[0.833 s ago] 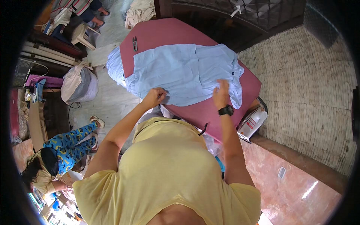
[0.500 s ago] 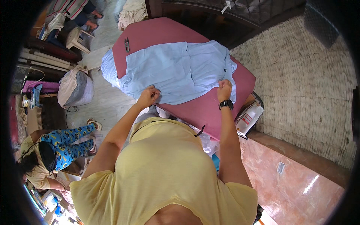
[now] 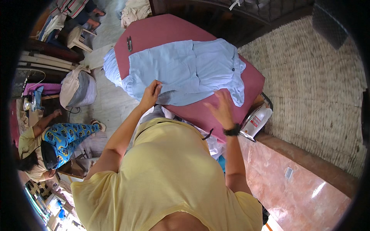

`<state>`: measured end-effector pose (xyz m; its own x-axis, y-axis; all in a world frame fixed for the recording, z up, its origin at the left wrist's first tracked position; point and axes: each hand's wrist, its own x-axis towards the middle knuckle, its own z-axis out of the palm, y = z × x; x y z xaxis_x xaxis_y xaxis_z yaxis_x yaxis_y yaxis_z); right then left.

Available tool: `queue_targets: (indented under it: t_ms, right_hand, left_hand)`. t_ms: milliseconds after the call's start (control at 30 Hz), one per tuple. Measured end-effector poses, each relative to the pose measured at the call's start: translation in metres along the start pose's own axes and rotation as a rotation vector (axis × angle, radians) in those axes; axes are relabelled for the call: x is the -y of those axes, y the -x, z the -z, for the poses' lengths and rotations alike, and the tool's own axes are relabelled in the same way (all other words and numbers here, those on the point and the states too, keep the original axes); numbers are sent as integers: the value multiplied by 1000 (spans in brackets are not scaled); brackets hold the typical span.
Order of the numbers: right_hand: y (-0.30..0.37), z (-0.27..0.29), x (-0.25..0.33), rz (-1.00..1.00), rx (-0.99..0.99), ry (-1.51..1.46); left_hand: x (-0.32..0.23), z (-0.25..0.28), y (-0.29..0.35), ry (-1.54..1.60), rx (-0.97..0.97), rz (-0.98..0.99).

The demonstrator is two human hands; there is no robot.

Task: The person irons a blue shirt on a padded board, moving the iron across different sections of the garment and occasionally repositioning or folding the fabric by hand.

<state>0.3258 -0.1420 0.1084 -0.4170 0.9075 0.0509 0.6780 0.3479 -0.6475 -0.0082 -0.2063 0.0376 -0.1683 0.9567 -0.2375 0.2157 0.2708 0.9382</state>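
A light blue garment (image 3: 169, 61) lies spread over the dusky red padded board (image 3: 162, 27), with part of it bunched and hanging over the left side. My left hand (image 3: 151, 95) is closed at its near edge, thumb and finger pinching the cloth, and a dark shadow shows beside the lifted edge. My right hand (image 3: 220, 109) hovers open with fingers spread over the board's near right part, just off the garment's near edge. A dark watch (image 3: 232, 130) is on that wrist.
Small dark thread snips (image 3: 129, 44) lie at the board's far left. A white iron (image 3: 258, 121) rests in a holder at the right end. A full cloth bundle (image 3: 79, 88) stands on the floor. At lower left sits another person (image 3: 69, 142); a stool (image 3: 79, 38) is behind.
My right hand has let go of the garment's right corner, moved back toward me and opened. My left hand has shifted slightly up and left. The other person has moved an arm and leg.
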Motion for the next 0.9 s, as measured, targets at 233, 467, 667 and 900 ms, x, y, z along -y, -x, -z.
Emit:
queue_targets:
  t_ms: [233, 467, 667, 900]
  right_hand:
    - [-97, -84, 22, 188, -158, 357]
    - [-116, 50, -71, 83, -349, 421]
    - [-130, 121, -72, -190, -356, 200]
    - [-122, 134, -80, -441, -193, -709]
  left_hand:
    - [-67, 18, 2, 80, -42, -257]
    - [-40, 104, 33, -594, -469, -256]
    - [40, 135, 38, -655, -759, 25]
    - [14, 131, 54, 326, -456, 88]
